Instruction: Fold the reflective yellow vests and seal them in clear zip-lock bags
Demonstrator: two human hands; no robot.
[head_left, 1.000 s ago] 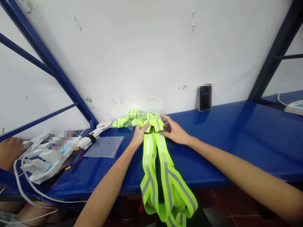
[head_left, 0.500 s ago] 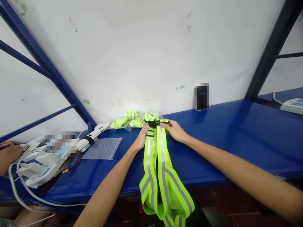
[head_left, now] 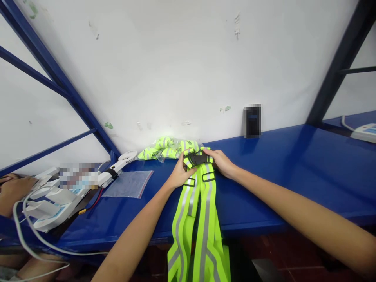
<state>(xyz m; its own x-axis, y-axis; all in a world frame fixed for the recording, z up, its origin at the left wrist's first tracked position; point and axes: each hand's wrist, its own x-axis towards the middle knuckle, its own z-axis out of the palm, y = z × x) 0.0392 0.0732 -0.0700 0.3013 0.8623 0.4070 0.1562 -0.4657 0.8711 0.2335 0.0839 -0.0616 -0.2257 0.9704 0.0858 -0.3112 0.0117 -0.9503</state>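
Observation:
Between my hands is a neon-yellow reflective vest (head_left: 208, 203) made of straps with grey stripes. Its black plastic buckle (head_left: 198, 158) lies level at the top and looks fastened. My left hand (head_left: 179, 172) grips the strap at the buckle's left end, thumb in front. At the buckle's right end my right hand (head_left: 221, 161) pinches the strap, its fingers partly hidden behind. Two black strap sliders (head_left: 208, 177) show just below the buckle. The long straps hang down over the table's front edge and run out of view at the bottom.
On the blue table (head_left: 282, 172), bagged neon-yellow vests (head_left: 164, 149) lie against the wall. To the left are a flat clear zip bag (head_left: 129, 184), a white handheld fan (head_left: 127, 156), white devices with cables (head_left: 55, 203) and another person's hand (head_left: 19, 192). A black box (head_left: 252, 121) stands at the wall.
The buckle has turned so its broad face shows, and both sliders are now visible. My left fingers have moved around the strap's left end. The hanging straps have straightened and dropped lower.

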